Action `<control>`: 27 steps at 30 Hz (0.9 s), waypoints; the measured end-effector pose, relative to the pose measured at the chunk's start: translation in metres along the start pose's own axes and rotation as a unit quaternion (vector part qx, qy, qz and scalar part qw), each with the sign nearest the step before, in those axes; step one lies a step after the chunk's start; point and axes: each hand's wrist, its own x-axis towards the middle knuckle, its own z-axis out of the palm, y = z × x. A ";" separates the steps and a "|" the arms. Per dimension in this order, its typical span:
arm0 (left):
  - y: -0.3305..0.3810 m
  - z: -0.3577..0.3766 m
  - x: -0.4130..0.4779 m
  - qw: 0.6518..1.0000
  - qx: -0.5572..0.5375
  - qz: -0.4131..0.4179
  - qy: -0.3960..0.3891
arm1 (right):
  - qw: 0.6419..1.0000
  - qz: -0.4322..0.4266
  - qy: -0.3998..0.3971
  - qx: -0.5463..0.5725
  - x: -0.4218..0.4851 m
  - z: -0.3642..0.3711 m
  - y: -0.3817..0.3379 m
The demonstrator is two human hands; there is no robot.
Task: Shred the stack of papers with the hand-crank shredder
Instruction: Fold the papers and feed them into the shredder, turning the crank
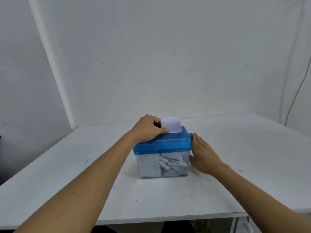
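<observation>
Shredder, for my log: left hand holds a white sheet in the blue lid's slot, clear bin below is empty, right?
Not empty: head view shows paper shreds in the clear bin. The left hand does hold the white sheet in the blue lid's slot.

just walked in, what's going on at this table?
A person is feeding a white sheet into the slot of the blue-topped shredder on the white table. The left hand pinches the sheet, which stands partly out of the slot. The right hand lies against the shredder's right side by the crank hub; whether it grips a handle is hidden. The clear bin already holds paper pieces.
</observation>
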 end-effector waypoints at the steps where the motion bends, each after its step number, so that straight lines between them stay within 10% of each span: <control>1: 0.000 0.000 0.000 1.000 0.008 0.000 -0.002 | 1.000 0.008 -0.010 0.017 -0.003 0.004 -0.002; 17: 0.009 0.007 -0.009 0.986 0.133 -0.046 -0.085 | 0.991 0.082 -0.069 -0.079 -0.036 -0.023 -0.035; 27: 0.016 0.006 -0.014 0.985 0.128 -0.072 -0.092 | 0.950 0.168 -0.262 0.019 -0.019 -0.099 -0.063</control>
